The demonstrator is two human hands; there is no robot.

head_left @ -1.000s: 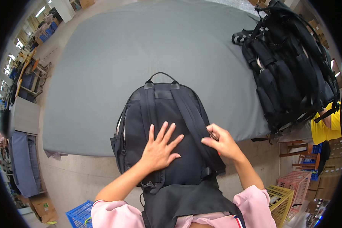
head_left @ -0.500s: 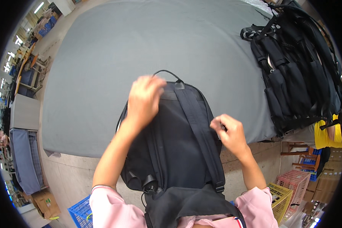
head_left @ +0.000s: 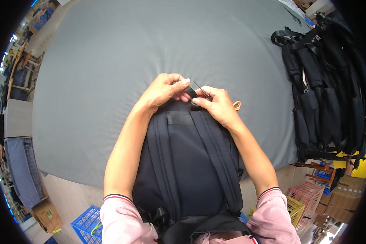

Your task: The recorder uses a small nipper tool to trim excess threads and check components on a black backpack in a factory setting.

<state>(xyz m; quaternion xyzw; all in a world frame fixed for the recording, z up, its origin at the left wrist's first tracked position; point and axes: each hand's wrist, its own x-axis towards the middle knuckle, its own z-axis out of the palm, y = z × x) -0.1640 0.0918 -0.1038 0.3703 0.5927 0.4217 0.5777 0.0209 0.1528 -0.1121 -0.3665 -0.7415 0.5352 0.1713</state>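
A dark navy backpack (head_left: 195, 158) lies with its shoulder straps facing up, its top on the grey-covered table and its lower end toward my body. My left hand (head_left: 166, 91) is closed on the backpack's black carry handle (head_left: 190, 92), pinching it between thumb and fingers. Close beside it, my right hand (head_left: 215, 103) grips a pair of scissors; a thin dark blade (head_left: 198, 86) points up past the fingers, and a tan finger loop (head_left: 237, 105) sticks out behind the hand. The right thumb rests by the handle's base. My palms hide most of the scissors.
A grey cloth covers the large table (head_left: 130, 44). Several black backpacks (head_left: 325, 89) are piled at its right edge. On the floor stand a blue crate (head_left: 87, 223), a yellow crate (head_left: 295, 209), a pink crate (head_left: 307, 197) and cardboard boxes (head_left: 345, 195).
Both hands have come together at the top of the backpack. The left has taken hold of the carry handle; the right has moved up and left, and its scissors now show.
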